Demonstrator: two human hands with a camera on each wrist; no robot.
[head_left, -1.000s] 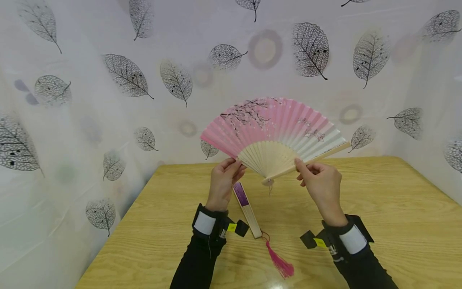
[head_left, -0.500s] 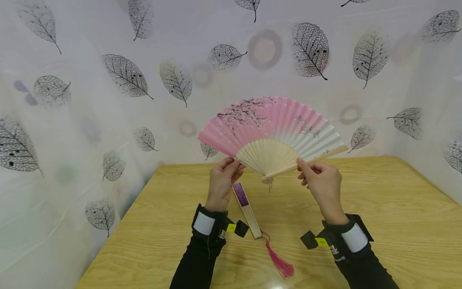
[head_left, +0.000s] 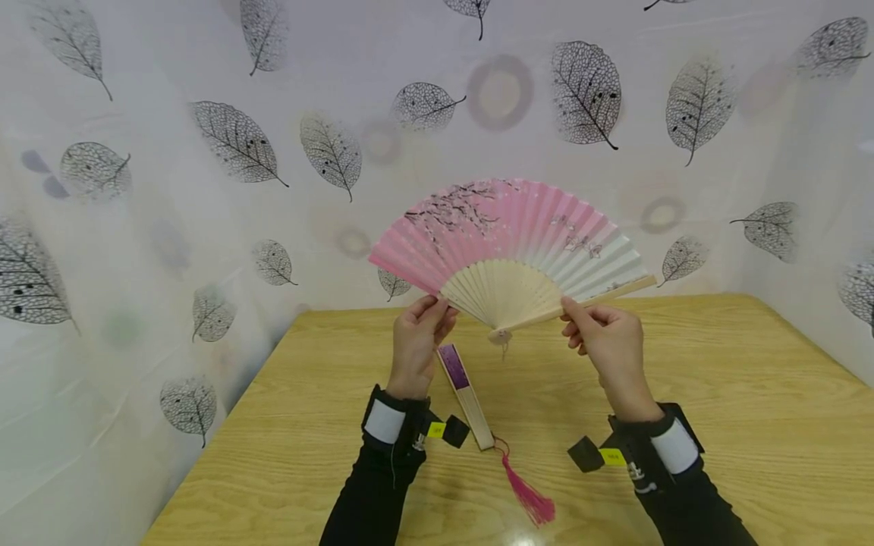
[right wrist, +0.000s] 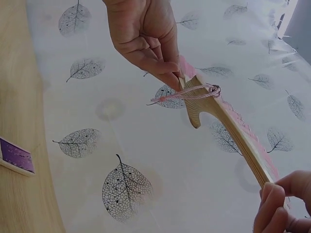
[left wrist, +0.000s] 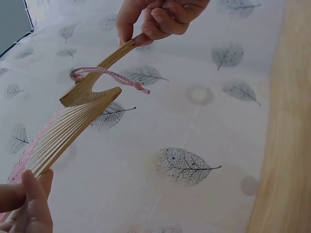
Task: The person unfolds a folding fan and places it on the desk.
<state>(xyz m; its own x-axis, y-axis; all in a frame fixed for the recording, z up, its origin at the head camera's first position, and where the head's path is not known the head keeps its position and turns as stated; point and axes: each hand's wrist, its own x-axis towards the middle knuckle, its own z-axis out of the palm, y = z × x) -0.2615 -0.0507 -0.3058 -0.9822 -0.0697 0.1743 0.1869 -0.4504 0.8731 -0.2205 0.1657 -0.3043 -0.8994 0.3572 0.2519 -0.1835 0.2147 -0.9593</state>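
Note:
A pink and white folding fan [head_left: 508, 227], printed with dark blossom branches, is spread wide above the table in the head view. My left hand [head_left: 415, 337] pinches its left outer rib between thumb and fingers. On the other side, the right outer guard is pinched by my right hand [head_left: 611, 341]. The pale wooden ribs meet at a pivot low in the middle, where a short pink cord [left wrist: 112, 75] hangs, seen in the left wrist view. Below the fan lies a second, folded fan [head_left: 466, 398] with a purple panel and a pink tassel [head_left: 529, 491].
The wooden table [head_left: 287, 447] spreads under both arms. Behind it and along the sides hangs a white sheet [head_left: 437, 38] printed with dark leaf skeletons. Each wrist wears a black strap with a small camera, such as the right wrist camera [head_left: 585, 453].
The spread fan has shifted slightly left and a little up, and its left side is opened a bit wider. Both hands keep their hold; the folded fan lies where it was.

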